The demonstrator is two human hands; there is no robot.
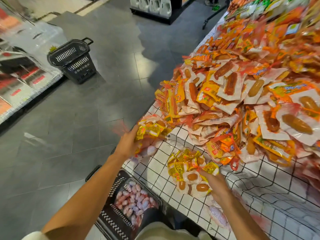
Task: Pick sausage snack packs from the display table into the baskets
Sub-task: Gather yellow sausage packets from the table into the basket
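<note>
Left hand (127, 144) grips a net bag (152, 130) of yellow sausage packs at the table (155, 170) edge, fingers curled round it; it is blurred, so the exact hold is unclear. Right hand (217, 186) rests on a second bag (188, 172) lying on the grid cloth, fingers curled over its near side, seemingly holding it. Main pile (242, 101) lies just behind, heaped across the table. Near basket (121, 201) sits on the floor below the table edge, between the arms, already holding pinkish packs. Far basket (72, 61) stands well apart across the aisle.

Bags look light, soft and lumpy: loose packs in red mesh, slick film inside. They likely sag and shift when lifted. Best hold is probably the gathered mesh neck, or a whole-hand grab round the middle. Pinching a single pack risks slipping.
</note>
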